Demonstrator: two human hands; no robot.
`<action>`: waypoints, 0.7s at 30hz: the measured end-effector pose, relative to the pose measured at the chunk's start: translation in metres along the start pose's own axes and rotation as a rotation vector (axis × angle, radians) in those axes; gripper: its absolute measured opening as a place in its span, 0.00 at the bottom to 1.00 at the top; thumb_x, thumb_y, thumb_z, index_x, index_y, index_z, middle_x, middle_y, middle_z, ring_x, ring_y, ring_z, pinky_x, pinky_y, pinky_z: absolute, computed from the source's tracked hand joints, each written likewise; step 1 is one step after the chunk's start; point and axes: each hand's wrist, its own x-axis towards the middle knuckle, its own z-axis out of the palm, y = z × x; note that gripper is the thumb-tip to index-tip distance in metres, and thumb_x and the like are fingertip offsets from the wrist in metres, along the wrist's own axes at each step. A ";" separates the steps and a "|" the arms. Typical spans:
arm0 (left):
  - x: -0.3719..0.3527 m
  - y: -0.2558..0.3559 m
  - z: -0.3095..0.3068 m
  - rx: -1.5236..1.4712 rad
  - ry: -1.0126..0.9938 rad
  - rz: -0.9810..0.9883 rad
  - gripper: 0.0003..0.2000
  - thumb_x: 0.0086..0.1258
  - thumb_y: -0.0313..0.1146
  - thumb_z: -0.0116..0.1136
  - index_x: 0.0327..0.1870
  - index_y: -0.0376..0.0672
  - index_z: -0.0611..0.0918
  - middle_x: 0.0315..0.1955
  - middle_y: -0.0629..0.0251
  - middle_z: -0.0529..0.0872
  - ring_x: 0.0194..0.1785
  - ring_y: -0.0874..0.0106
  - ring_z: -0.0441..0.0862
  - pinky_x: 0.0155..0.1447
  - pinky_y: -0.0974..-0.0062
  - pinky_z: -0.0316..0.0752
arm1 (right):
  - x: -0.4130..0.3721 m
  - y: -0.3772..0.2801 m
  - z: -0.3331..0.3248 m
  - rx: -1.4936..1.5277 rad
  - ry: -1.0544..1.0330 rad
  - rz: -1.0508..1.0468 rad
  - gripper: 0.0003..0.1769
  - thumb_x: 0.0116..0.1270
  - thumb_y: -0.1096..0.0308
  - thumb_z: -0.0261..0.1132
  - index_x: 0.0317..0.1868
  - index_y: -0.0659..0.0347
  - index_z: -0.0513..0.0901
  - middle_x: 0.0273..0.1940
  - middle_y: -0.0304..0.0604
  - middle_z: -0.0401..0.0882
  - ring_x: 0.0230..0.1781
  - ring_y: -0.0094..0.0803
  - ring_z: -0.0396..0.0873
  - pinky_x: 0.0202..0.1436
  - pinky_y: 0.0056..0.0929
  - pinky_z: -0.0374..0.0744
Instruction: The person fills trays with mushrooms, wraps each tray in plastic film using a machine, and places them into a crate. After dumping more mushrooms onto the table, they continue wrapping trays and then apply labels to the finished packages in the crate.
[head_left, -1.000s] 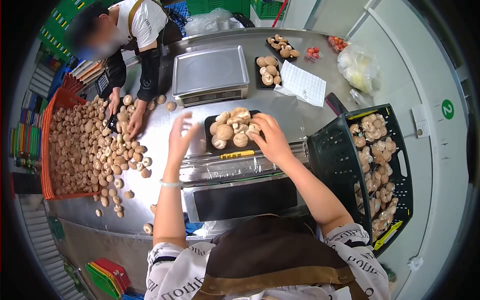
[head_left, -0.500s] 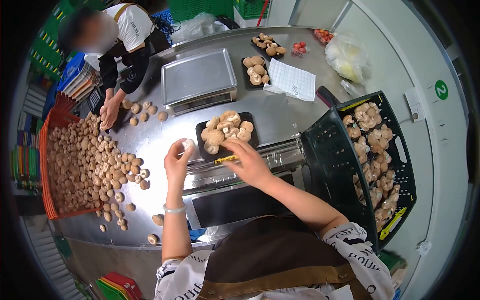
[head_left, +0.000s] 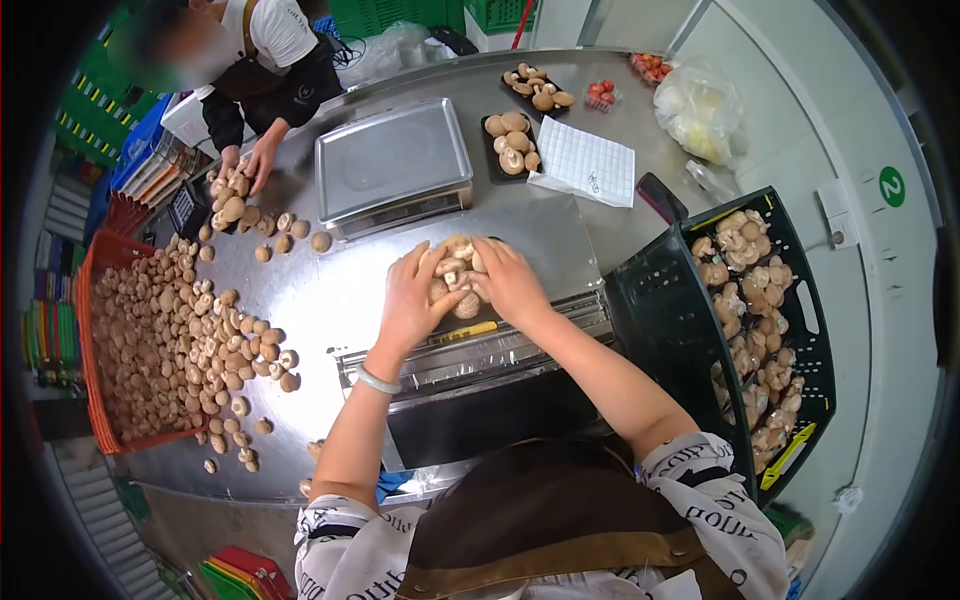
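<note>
A heap of brown-capped mushrooms (head_left: 455,268) sits in front of me, on a black tray that is almost wholly covered now. From the left side my left hand (head_left: 408,300) cups the heap, thumb pressed along its near edge. My right hand (head_left: 512,288) curves round the opposite side, its fingers over the far mushrooms. Just below both hands lies the film wrapping machine (head_left: 490,345), with a yellow piece (head_left: 468,332) on its bar.
Loose mushrooms (head_left: 235,350) spill from an orange crate (head_left: 95,350) at left. A scale (head_left: 395,165) stands beyond my hands. Right is a black crate (head_left: 660,300) of wrapped mushrooms. Filled trays (head_left: 512,145) and a paper sheet (head_left: 585,162) lie farther back. A co-worker's hands (head_left: 262,160) hold mushrooms.
My left hand, which held a small whitish thing beside the tray, has moved right onto the mushrooms. My right hand has shifted to their right side. The co-worker's hands have lifted mushrooms.
</note>
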 end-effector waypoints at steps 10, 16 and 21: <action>-0.027 -0.016 -0.028 -0.343 0.217 -0.109 0.31 0.60 0.32 0.65 0.66 0.39 0.70 0.68 0.51 0.66 0.71 0.56 0.63 0.73 0.61 0.58 | -0.019 0.019 -0.039 0.281 0.130 0.100 0.21 0.71 0.66 0.57 0.62 0.65 0.71 0.59 0.55 0.74 0.62 0.49 0.70 0.66 0.39 0.68; -0.135 -0.017 -0.074 0.105 0.347 -0.766 0.07 0.62 0.30 0.66 0.31 0.34 0.84 0.25 0.60 0.83 0.29 0.69 0.75 0.35 0.72 0.71 | -0.099 0.029 -0.087 0.034 0.163 0.221 0.12 0.66 0.66 0.64 0.45 0.64 0.81 0.44 0.46 0.79 0.49 0.44 0.75 0.54 0.38 0.72; -0.160 -0.002 -0.020 0.251 0.297 -0.518 0.13 0.51 0.39 0.74 0.24 0.38 0.84 0.23 0.61 0.79 0.32 0.59 0.74 0.39 0.60 0.67 | -0.134 0.028 -0.061 -0.389 0.028 0.363 0.18 0.57 0.52 0.70 0.29 0.60 0.84 0.34 0.42 0.77 0.42 0.41 0.74 0.47 0.41 0.68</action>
